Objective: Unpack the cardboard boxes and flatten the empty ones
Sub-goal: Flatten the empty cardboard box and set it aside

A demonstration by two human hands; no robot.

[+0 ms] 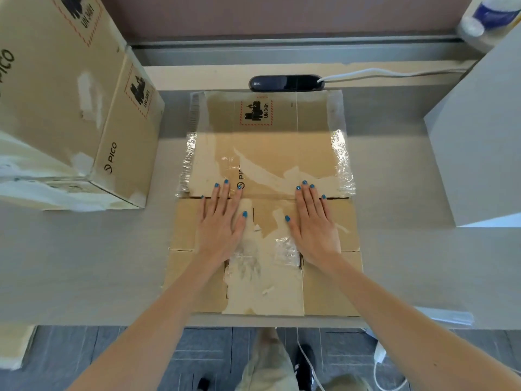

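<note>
A flattened brown cardboard box [265, 153] lies flat on the grey table [394, 249], its torn panels streaked with clear tape. My left hand [222, 221] presses on it palm down, fingers straight and spread, left of the box's middle. My right hand [313, 221] lies the same way to the right, fingers straight. Both hands' fingertips reach the fold line across the box. A second brown box [70, 103], still assembled and printed PICO, stands on the table's left side.
A black device [286, 82] with a white cable lies beyond the flat box. A grey panel [479, 142] stands at the right. A blue-and-white container [487, 15] sits at the far right corner. Cardboard [14, 348] and a white cable [307, 359] lie on the floor below.
</note>
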